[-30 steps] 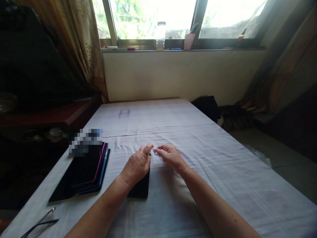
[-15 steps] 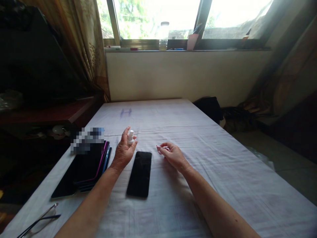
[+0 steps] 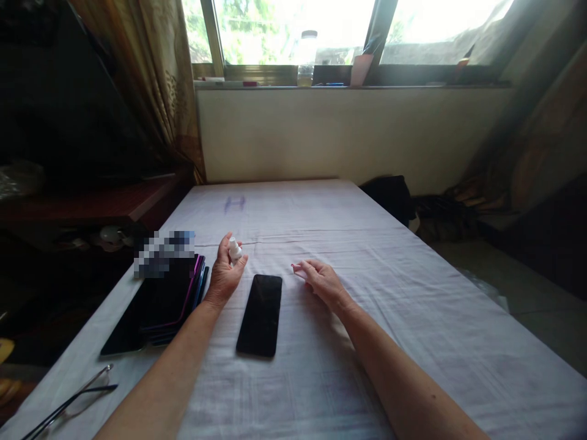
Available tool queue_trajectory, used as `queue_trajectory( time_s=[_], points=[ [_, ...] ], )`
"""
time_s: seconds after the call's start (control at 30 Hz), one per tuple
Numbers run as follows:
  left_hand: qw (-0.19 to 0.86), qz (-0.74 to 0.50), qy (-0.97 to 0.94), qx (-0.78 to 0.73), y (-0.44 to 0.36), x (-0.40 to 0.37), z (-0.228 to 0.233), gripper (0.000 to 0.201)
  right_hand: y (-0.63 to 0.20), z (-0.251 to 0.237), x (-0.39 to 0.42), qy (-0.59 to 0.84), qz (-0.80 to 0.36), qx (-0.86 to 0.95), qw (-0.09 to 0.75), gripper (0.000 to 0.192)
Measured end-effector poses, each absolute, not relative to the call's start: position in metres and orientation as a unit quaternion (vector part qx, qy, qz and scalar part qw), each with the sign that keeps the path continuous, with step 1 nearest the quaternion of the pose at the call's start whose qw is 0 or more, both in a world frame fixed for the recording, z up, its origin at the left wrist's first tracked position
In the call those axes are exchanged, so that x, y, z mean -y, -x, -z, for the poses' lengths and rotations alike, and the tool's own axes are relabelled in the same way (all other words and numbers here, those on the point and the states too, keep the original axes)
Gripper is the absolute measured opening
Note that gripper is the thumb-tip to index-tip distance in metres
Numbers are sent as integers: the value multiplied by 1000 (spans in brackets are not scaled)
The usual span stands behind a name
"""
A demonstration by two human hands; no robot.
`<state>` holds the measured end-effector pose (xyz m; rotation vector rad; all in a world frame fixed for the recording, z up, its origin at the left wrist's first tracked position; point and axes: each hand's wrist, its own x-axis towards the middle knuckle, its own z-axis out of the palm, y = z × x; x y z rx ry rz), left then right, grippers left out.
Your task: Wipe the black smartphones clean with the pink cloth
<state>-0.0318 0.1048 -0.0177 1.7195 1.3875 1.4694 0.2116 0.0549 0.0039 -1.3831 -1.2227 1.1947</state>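
We find the left hand closed around a small white spray bottle, held nozzle end up and slightly tilted, with the thumb at its side. The right hand pinches a thin, pale pink piece with a red edge between thumb and fingers; we cannot tell its material. The hands are apart.

Between them, and closer to the wearer, a black phone lies flat on a pale cloth, touched by neither hand. Left of the left hand and forearm we note a stack of dark devices, one with a purple edge; a blurred patch covers its far end. Nearer the wearer, left of the left forearm, lies a pair of glasses.

Well beyond both hands, we record a lidded jar and a pink pot on the windowsill. A patterned curtain hangs beyond the left hand, to its left.
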Motion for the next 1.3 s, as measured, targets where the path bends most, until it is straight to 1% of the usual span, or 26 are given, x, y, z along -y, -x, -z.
queue_trajectory(
  time_s=[0.13, 0.23, 0.4, 0.47, 0.53, 0.63, 0.7, 0.77, 0.83, 0.9, 1.0, 1.07, 1.13, 1.2, 1.23, 1.3],
  points=[
    [258, -533, -614, -521, 34, -108, 25, 77, -212, -5, -54, 561, -501, 477, 455, 35],
    [250, -527, -599, -549, 36, -92, 30, 79, -212, -3, -55, 567, -506, 460, 460, 32],
    [254, -469, -608, -589, 29, -17, 36, 85, -212, -1, -56, 574, -505, 428, 482, 41],
    [259, -429, -642, -580, 22, 12, 37, 94, -211, -1, -55, 572, -506, 424, 487, 43],
    [198, -334, -727, -567, 14, 30, 37, 104, -211, -2, -54, 568, -507, 426, 489, 43],
    [121, -250, -788, -549, 5, 38, 36, 113, -212, -3, -50, 563, -510, 430, 488, 43],
    [96, -228, -803, -542, 3, 35, 34, 113, -213, -5, -45, 560, -512, 434, 487, 44],
    [94, -219, -813, -531, 6, 32, 31, 109, -217, -6, -39, 554, -511, 442, 487, 45],
    [116, -210, -831, -502, 11, 30, 24, 105, -221, -7, -33, 549, -505, 452, 488, 46],
    [161, -184, -862, -444, 19, 28, 13, 104, -226, -7, -28, 549, -491, 464, 492, 48],
    [226, -113, -908, -335, 30, 24, -6, 110, -232, -7, -20, 552, -457, 489, 497, 47],
    [246, -76, -920, -294, 34, 22, -17, 113, -234, -6, -13, 557, -428, 505, 501, 39],
    [246, -70, -921, -293, 37, 20, -22, 113, -233, -4, -4, 551, -382, 543, 505, 27],
    [231, -85, -915, -320, 39, 21, -21, 109, -232, 0, 5, 518, -295, 633, 494, 14],
    [219, -97, -910, -338, 41, 22, -17, 107, -231, 2, 9, 493, -239, 685, 480, 14],
    [189, -122, -898, -377, 45, 27, -6, 105, -230, 7, 15, 450, -130, 766, 440, 24]
  ],
)
